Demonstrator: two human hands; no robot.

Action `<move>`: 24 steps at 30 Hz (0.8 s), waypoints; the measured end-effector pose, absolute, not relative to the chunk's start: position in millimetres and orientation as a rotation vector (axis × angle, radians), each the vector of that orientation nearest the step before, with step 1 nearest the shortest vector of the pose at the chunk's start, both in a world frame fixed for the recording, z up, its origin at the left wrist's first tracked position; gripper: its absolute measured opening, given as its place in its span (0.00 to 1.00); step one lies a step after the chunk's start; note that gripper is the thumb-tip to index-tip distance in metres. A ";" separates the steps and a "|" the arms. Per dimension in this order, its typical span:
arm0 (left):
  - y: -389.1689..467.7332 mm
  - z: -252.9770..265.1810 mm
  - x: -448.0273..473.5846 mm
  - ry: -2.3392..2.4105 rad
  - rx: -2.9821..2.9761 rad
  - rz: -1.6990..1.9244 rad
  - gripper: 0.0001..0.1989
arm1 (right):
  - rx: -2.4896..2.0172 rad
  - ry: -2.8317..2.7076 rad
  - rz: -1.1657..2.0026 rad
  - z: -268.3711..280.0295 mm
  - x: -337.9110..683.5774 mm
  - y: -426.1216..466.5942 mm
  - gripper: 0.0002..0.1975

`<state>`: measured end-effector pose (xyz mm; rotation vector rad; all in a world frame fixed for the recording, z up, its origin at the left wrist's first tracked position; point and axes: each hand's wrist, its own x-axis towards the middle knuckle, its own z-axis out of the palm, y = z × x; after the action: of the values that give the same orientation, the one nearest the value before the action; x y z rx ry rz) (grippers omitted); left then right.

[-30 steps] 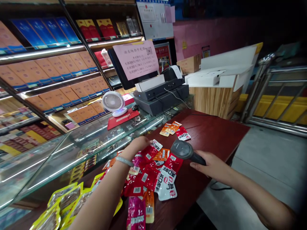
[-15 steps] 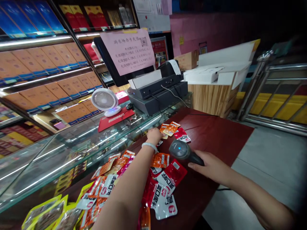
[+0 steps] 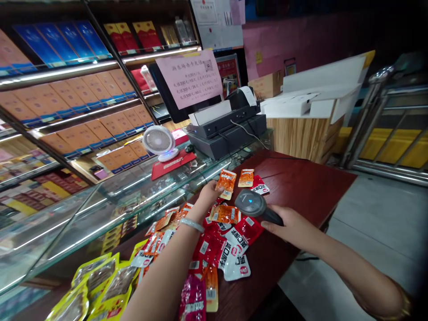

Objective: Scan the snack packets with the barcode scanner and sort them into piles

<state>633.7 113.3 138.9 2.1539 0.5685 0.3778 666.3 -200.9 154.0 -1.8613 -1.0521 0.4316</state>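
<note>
Between the fingers of my left hand (image 3: 211, 191) is an orange snack packet (image 3: 226, 183), its barcode end toward me. My right hand (image 3: 294, 227) grips the handle of a black barcode scanner (image 3: 250, 203), whose head points left toward that packet. Just beyond the scanner lie another orange packet (image 3: 246, 177) and a red-and-white packet (image 3: 261, 185). Nearer me, red and white packets (image 3: 238, 267) overlap in a loose heap, with one more orange packet (image 3: 224, 214) on top. Yellow-edged clear packets (image 3: 117, 285) lie at the lower left, partly behind my left forearm.
A glass display counter (image 3: 110, 214) runs along the left of the dark red tabletop (image 3: 301, 183). On it stand a white fan (image 3: 158, 140) and a cash drawer (image 3: 227, 138) with a receipt printer. Metal railings (image 3: 394, 129) are at right, stocked shelves behind left.
My left hand has lifted an orange packet off the small group by the scanner and drawn it left, apart from the other orange packet. The scanner stays in nearly the same place.
</note>
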 end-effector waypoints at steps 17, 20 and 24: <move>109.0 181.2 586.1 0.938 2.930 0.026 0.16 | -1.878 -1.136 0.437 151.1 655.9 -212.9 0.19; 96.0 178.9 605.7 0.866 3.099 0.162 0.16 | -1.932 -1.107 0.422 146.0 661.9 -213.7 0.20; 73.6 164.8 658.3 0.649 3.085 0.125 0.17 | -1.985 -1.075 0.424 141.4 671.9 -219.8 0.20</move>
<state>658.3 73.6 164.8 3.0845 0.6489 0.1252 671.9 -219.8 141.4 -1.9850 -1.0752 0.4244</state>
